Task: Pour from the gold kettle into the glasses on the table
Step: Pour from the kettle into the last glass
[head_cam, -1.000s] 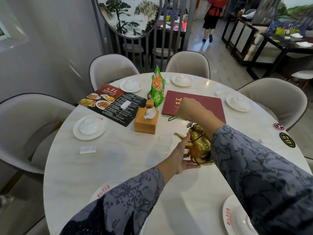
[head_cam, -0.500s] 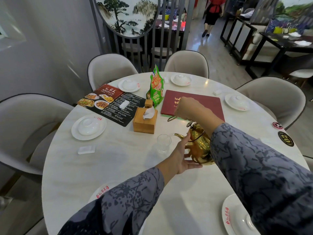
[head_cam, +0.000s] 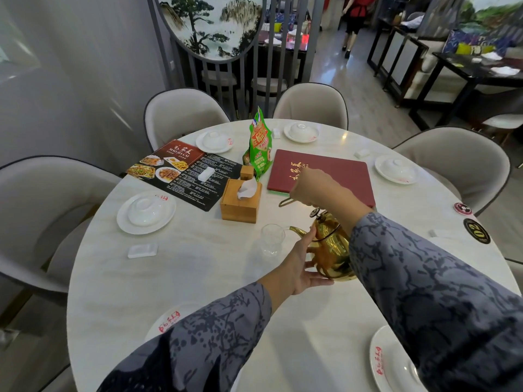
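The gold kettle [head_cam: 332, 250] is tilted to the left over the round white table [head_cam: 198, 278], its spout tip at the rim of a small clear glass [head_cam: 272, 239]. My right hand [head_cam: 314, 186] is closed on the kettle's handle above the lid. My left hand [head_cam: 300, 267] cups the kettle's lower left side, palm against the body and fingers under the base. The glass stands upright just left of the spout. I cannot tell how much liquid is in it.
A wooden tissue box [head_cam: 240, 202] stands behind the glass, with a green snack bag [head_cam: 260, 145], a red menu book [head_cam: 325, 174] and a black picture menu [head_cam: 181, 174] further back. White plates with upturned bowls [head_cam: 145, 212] ring the table. Padded chairs [head_cam: 181, 114] surround it.
The kettle and both hands hold almost the same pose, with the spout staying at the glass. The view has shifted slightly.
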Demonstrator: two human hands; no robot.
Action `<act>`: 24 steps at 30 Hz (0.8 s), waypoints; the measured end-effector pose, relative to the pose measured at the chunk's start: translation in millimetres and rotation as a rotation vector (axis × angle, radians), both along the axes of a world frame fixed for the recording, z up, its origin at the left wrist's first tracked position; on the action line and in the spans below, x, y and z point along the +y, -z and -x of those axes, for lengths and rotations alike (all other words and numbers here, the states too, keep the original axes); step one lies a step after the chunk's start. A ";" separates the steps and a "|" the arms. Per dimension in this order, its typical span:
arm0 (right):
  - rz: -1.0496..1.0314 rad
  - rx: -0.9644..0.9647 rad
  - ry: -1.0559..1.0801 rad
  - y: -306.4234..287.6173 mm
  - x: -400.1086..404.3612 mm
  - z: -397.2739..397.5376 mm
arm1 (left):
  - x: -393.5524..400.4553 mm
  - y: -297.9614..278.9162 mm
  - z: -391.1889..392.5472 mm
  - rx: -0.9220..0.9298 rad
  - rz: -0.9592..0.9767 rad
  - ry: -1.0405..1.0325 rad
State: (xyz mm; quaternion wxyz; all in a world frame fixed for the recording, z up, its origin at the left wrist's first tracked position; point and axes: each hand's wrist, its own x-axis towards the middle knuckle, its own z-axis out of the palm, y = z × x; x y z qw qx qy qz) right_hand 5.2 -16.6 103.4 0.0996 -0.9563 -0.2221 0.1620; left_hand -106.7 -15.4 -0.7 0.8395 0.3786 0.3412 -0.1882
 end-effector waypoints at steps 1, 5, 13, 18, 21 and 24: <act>-0.009 0.008 0.004 2.3 -0.4 0.0 | 0.1 2.2 0.4 0.000 -0.006 0.006; -0.052 0.029 0.013 14.0 -3.1 -2.4 | 2.4 11.4 1.6 0.005 -0.028 0.023; -0.190 0.034 0.090 37.0 -19.2 -2.2 | 9.5 23.8 4.0 0.032 -0.142 0.070; -0.340 0.059 0.085 41.5 -39.5 4.8 | 11.6 32.9 6.3 0.027 -0.261 0.056; -0.385 0.069 0.055 31.1 -53.0 9.8 | 9.9 33.0 8.9 0.022 -0.313 0.040; -0.415 0.097 0.051 25.7 -66.7 11.4 | 6.1 27.6 10.9 0.029 -0.367 0.014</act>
